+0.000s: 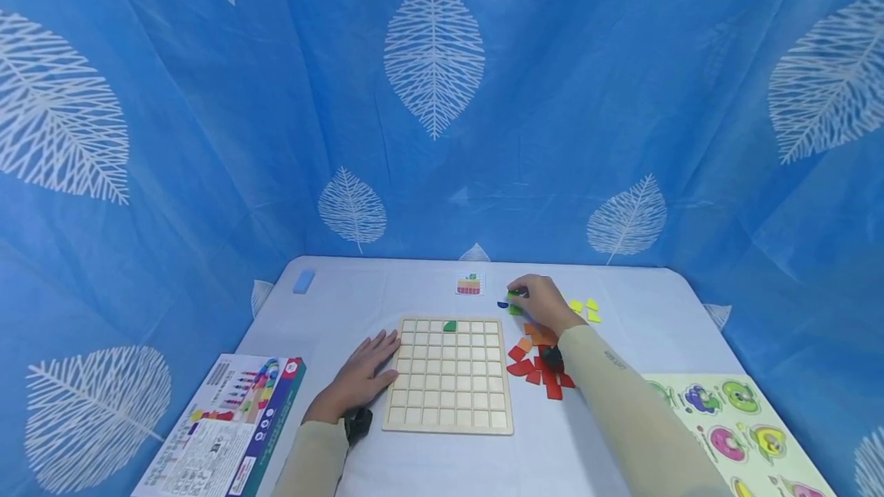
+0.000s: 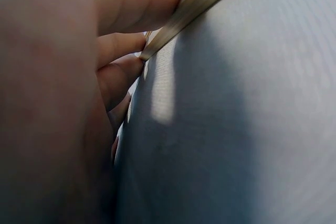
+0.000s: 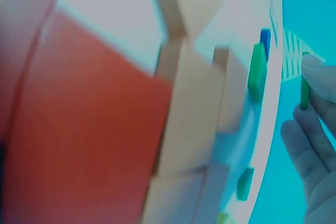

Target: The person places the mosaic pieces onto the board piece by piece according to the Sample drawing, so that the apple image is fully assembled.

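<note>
A wooden grid board (image 1: 447,430) lies on the white table, with one green rounded piece (image 1: 450,326) in its top row. My left hand (image 1: 361,376) rests at the board's left side, fingers straight and fingertips at the wooden edge, also seen in the left wrist view. Beyond the board's upper right corner, my right hand (image 1: 542,303) pinches a thin green piece (image 3: 304,85) between thumb and fingers, raised above the table in the right wrist view. Beneath that hand are another green piece (image 1: 515,310) and a dark blue half-round piece (image 1: 503,304).
Red pieces (image 1: 553,386) and orange pieces (image 1: 535,334) lie heaped right of the board, with several yellow pieces (image 1: 593,316) farther back. A picture card (image 1: 470,284) and a light blue block (image 1: 303,281) lie behind. A printed box (image 1: 228,428) flanks the left; a fruit-picture sheet (image 1: 753,428), the right.
</note>
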Motion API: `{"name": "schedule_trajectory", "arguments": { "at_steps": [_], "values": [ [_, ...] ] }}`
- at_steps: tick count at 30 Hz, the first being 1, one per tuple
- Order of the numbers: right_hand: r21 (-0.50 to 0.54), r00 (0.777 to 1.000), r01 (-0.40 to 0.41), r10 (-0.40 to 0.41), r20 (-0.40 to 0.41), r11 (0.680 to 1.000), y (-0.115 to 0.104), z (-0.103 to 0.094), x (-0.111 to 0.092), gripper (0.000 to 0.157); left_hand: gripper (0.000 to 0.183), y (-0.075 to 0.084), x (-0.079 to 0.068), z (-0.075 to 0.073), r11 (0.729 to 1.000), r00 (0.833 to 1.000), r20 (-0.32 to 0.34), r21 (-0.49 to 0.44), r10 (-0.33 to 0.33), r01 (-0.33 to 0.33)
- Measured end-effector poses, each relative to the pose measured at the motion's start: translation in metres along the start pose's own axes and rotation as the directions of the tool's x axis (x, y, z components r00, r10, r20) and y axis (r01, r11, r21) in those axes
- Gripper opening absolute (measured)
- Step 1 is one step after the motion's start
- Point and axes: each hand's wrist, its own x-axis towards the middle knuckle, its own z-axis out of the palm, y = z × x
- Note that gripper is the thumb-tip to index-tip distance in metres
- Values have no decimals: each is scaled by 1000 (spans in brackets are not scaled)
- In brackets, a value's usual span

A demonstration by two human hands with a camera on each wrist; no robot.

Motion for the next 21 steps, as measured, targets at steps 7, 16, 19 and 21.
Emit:
{"name": "schedule_trajectory", "arguments": {
  "at_steps": [7, 16, 19, 21],
  "values": [
    [-12, 994, 107, -106, 18, 994, -22, 16, -7, 33, 61, 0, -2, -1, 1000, 1000, -3, -1, 7, -7],
    [17, 965, 245, -245, 95, 969, -50, 36, -13, 26, 60, 0, -2, 0, 1000, 1000, -3, 2, 27, -27],
    [13, 958, 260, -260, 123, 965, -58, 42, -16, 24, 60, 0, -1, -1, 1000, 1000, -5, 2, 26, -26],
    [9, 955, 264, -263, 136, 964, -62, 46, -16, 23, 60, 0, -1, -1, 1000, 1000, -4, 0, 24, -24]
  ]
}}
